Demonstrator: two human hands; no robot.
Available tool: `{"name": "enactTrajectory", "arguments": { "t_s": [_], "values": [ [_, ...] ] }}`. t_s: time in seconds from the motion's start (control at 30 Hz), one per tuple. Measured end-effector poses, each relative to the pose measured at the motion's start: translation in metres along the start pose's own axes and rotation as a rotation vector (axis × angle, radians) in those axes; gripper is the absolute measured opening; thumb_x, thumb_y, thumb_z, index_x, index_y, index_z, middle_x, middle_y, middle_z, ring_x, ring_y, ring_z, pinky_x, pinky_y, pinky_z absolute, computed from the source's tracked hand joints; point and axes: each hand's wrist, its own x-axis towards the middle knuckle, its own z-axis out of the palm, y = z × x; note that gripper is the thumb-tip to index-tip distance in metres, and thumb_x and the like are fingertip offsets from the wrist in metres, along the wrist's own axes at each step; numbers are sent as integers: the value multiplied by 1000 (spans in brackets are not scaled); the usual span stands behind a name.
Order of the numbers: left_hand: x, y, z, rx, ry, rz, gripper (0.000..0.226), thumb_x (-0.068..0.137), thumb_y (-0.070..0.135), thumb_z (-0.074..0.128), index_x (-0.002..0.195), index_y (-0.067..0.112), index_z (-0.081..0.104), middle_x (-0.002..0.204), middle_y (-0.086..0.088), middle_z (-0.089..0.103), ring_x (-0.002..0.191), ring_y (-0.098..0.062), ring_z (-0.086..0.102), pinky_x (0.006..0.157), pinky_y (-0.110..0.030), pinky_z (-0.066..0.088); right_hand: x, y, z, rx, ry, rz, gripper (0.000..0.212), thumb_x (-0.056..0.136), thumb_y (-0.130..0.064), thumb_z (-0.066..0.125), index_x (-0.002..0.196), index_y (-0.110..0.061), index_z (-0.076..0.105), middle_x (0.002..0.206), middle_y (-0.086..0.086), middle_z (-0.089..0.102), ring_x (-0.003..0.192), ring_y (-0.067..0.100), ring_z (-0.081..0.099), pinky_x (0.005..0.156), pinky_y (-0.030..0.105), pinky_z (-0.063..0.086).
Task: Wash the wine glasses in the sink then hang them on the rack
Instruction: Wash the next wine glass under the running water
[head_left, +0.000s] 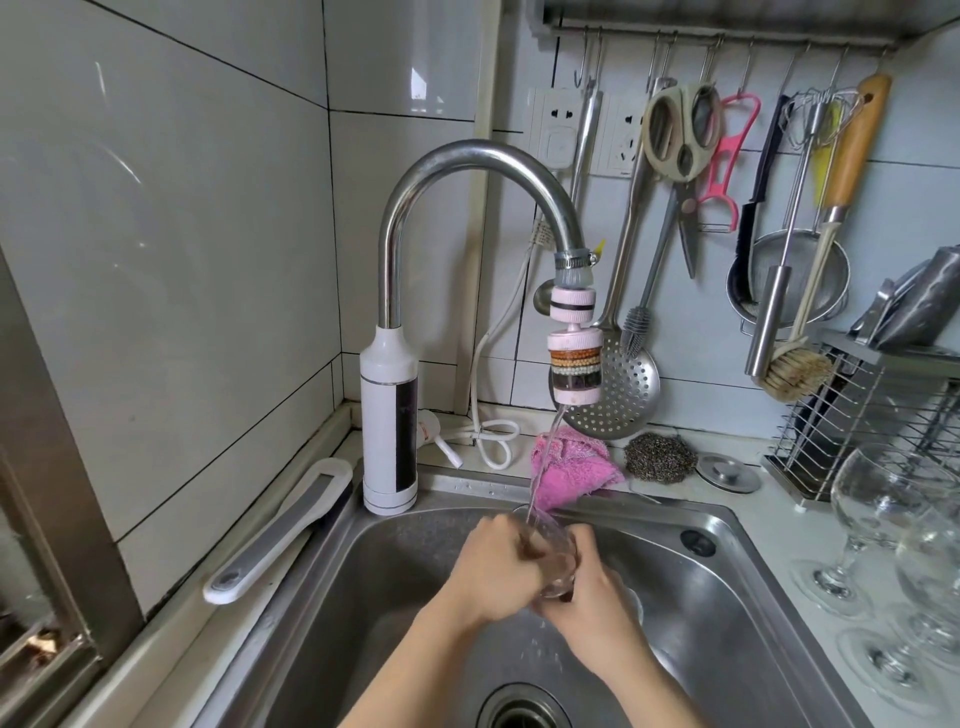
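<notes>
Head view, sink corner. Water is seen falling in a thin stream from the filter fitting of the arched tap into the mouth of a wine glass, which is held tilted above the steel sink, just in front of its back rim. The bowl is enclosed from both sides: the left hand is curled around its left wall and the right hand is wrapped about the lower bowl, both closed on the glass; the stem is hidden beneath them. This two-sided hold is judged to keep the wet bowl steady under the stream while it is rubbed, with the opening turned toward the water.

Open room is offered mainly downward and forward over the basin, toward the drain. Little room is left above, where the filter hangs near. On the counter to the right, unwashed or waiting glasses stand close to the sink's edge, beside a wire rack; any sweep rightward is judged to risk striking them. A pink cloth is draped over the back rim.
</notes>
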Motion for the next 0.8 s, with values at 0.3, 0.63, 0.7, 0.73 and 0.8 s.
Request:
{"name": "enactTrajectory", "arguments": {
  "t_s": [0.3,0.63,0.7,0.73,0.8],
  "values": [
    [2,1,-7,-91,213,6,19,71,50,69,60,35,70,63,8,72,61,-9,66,65,-34,54,-2,-11,-2,125,-41,60,68,71,-38,80,124,-41,39,86,-27,65,71,-13,57,61,1,38],
    [-3,7,0,-24,85,51,4,70,20,76,72,24,75,71,15,74,69,1,68,73,-24,56,2,-7,-2,106,-11,127,62,58,-33,87,104,-26,45,87,-9,70,85,19,68,69,37,53],
    [-3,6,-2,-24,181,47,13,66,26,84,65,21,72,63,13,70,58,0,62,62,-23,53,1,-7,-3,125,17,158,66,51,-42,89,98,-24,46,86,-7,71,83,20,68,68,38,52],
    [-3,5,-3,-8,223,45,17,65,29,85,64,20,70,61,12,68,55,-1,60,60,-25,51,1,-7,-3,132,24,159,68,50,-44,89,97,-24,46,85,-7,71,81,19,68,68,39,53],
    [-2,6,-5,2,241,47,16,69,33,81,70,20,73,63,11,70,57,-3,63,62,-27,53,-1,-7,-2,123,32,145,68,52,-46,89,98,-25,44,83,-9,71,80,17,69,67,38,53]
  ]
}}
